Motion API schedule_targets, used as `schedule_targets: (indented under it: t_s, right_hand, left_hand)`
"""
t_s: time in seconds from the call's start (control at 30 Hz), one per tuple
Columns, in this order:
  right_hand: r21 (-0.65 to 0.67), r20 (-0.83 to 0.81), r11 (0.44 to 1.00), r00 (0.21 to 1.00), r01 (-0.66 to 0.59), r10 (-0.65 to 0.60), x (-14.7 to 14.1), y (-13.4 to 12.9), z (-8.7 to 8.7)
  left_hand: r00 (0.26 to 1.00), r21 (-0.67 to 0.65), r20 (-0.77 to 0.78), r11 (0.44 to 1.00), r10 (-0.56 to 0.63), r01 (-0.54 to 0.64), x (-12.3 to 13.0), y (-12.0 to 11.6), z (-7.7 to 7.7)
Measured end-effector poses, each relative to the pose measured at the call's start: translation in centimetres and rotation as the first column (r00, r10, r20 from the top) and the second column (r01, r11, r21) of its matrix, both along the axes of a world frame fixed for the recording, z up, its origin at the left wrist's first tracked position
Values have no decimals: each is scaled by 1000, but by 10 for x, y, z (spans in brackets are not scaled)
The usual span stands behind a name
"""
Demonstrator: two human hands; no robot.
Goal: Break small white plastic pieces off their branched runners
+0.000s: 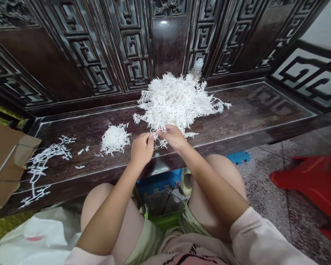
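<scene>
My left hand (142, 148) is closed, thumb against the curled fingers, on a small white plastic sprig (155, 138) at the front edge of the bench. Close beside it, my right hand (173, 137) pinches the same white piece between thumb and fingers. Just behind both hands rises a large heap of white plastic sprigs (176, 99). To the left of my left hand lies a small pile of white sprig tips (115, 139). Farther left are bare white branched stems (48, 158), with a few loose bits (83, 150) between them and the pile.
The dark wooden bench (253, 110) has a carved back. A clear bottle (198, 68) stands behind the heap. At the left end is a cardboard box (8, 158) with a metal wire frame. A red plastic stool (311, 180) stands on the floor at right.
</scene>
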State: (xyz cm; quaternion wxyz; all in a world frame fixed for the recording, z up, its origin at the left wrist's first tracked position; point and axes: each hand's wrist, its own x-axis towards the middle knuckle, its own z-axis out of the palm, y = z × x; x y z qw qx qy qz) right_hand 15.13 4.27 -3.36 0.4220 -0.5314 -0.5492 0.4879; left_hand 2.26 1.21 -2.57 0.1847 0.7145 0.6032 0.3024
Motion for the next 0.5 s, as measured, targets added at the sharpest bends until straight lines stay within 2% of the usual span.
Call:
schedule_targets:
  t_s: [0.13, 0.33, 0.5]
  right_hand:
    - [52, 67, 998, 997, -36, 32, 3, 1, 1]
    - [69, 46, 994, 996, -83, 80, 5, 1, 4]
    - [81, 22, 997, 1000, 18, -20, 8, 1, 7]
  left_hand:
    - [999, -25, 35, 999, -25, 26, 4, -1, -6]
    - [988, -92, 142, 993, -66, 80, 7, 2, -8]
    - [949, -135, 303, 981, -92, 138, 9, 3, -6]
